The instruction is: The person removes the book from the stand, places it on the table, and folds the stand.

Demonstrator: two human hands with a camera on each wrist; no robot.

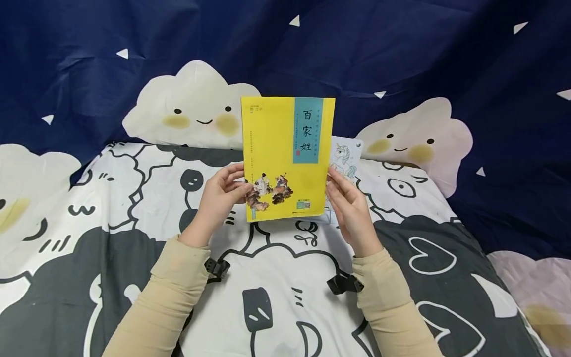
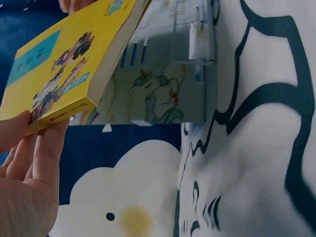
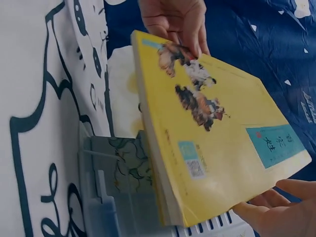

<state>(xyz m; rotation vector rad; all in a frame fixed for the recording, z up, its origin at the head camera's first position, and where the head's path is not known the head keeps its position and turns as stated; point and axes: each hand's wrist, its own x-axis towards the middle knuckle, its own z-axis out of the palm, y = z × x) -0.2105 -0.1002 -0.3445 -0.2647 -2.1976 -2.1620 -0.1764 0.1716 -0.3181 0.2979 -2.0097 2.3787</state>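
A yellow book (image 1: 285, 193) with a blue title panel and small painted figures is held upright, front cover facing me. My left hand (image 1: 221, 197) grips its left edge, thumb over the cover and fingers behind, as the left wrist view shows. At the opposite edge, my right hand (image 1: 351, 210) holds the book between thumb and fingers. Behind the book is a pale plastic case (image 3: 101, 197) with a unicorn-printed panel (image 2: 163, 94), largely hidden by the book in the head view. Slim pens (image 2: 143, 52) show inside the case.
The case stands on a bed cover (image 1: 285, 277) with black-and-white cartoon drawings. Beyond it hangs a dark blue curtain (image 1: 348, 59) printed with smiling clouds and white triangles. A black wrist device (image 1: 345, 283) is strapped at each sleeve cuff.
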